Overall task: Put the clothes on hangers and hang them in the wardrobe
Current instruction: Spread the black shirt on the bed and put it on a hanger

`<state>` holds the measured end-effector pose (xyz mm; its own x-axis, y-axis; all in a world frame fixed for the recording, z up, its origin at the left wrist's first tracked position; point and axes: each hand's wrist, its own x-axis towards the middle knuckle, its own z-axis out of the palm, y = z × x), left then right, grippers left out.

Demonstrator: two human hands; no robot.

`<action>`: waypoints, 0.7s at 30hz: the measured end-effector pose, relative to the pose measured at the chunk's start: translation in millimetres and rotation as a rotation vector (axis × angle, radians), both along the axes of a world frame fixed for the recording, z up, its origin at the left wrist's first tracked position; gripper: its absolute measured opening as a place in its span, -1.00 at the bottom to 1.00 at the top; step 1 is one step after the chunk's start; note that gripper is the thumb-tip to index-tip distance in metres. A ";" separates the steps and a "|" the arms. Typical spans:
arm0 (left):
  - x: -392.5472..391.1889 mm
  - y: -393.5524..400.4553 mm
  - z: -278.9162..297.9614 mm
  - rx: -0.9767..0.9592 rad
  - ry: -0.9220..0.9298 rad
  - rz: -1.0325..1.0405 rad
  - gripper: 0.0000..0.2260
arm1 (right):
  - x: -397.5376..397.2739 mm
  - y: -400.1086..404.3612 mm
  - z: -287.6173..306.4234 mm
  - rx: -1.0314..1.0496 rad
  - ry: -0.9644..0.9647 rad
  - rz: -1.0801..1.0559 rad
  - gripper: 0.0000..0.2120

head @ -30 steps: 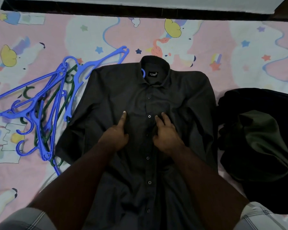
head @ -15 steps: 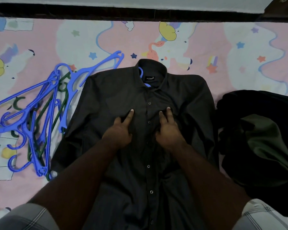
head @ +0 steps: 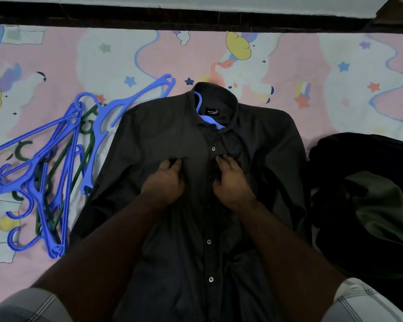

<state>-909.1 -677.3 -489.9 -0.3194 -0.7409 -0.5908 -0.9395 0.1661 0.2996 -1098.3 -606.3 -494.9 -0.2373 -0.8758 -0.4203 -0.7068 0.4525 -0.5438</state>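
Bed [head: 312,66]: the dark shirt [head: 163,131] lies flat on it, front up.
Clothes pile [head: 370,201]: just right of the shirt; a sleeve could drag it along.
Spare hangers [head: 56,163]: tangled at the left shoulder, may snag.
Blue hanger [head: 206,118]: inside the collar; could slip out when lifted.
Left hand [head: 164,182], right hand [head: 233,182]: fingers curled, pinching the placket beside a button.

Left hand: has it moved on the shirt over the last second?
Yes. The left hand has curled its fingers into the shirt, its forefinger no longer stretched flat toward the collar.
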 end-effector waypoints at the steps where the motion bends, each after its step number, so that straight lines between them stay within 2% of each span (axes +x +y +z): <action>1: 3.2 -1.3 0.9 -0.015 0.034 0.021 -0.45 | 1.0 -2.1 3.4 -0.044 -0.008 -0.043 -0.45; 5: 5.5 -14.3 13.1 -0.196 0.213 0.110 -0.68 | -2.3 -45.1 31.6 -0.371 -0.009 -0.196 -0.75; 7: -4.2 -27.1 20.5 -0.251 0.250 0.139 -0.70 | -7.5 -78.8 45.9 -0.427 0.002 -0.208 -0.81; 10: -19.7 -55.5 24.4 -0.269 0.254 0.137 -0.62 | -16.3 -130.8 52.0 -0.341 0.083 -0.153 -0.81; 14: -37.6 -96.1 18.6 -0.235 0.203 0.039 -0.44 | -16.5 -178.8 45.7 -0.040 0.198 0.051 -0.81; 17: -41.2 -123.4 11.6 -0.205 0.149 0.045 -0.36 | -10.6 -191.0 31.5 0.035 0.224 0.130 -0.70; 19: -37.9 -139.4 6.8 -0.166 0.144 0.074 -0.35 | -9.5 -193.5 20.5 0.040 0.176 0.108 -0.59; 21: -34.0 -148.7 3.3 -0.111 0.170 0.126 -0.36 | -11.1 -192.8 11.1 0.050 0.065 0.000 -0.47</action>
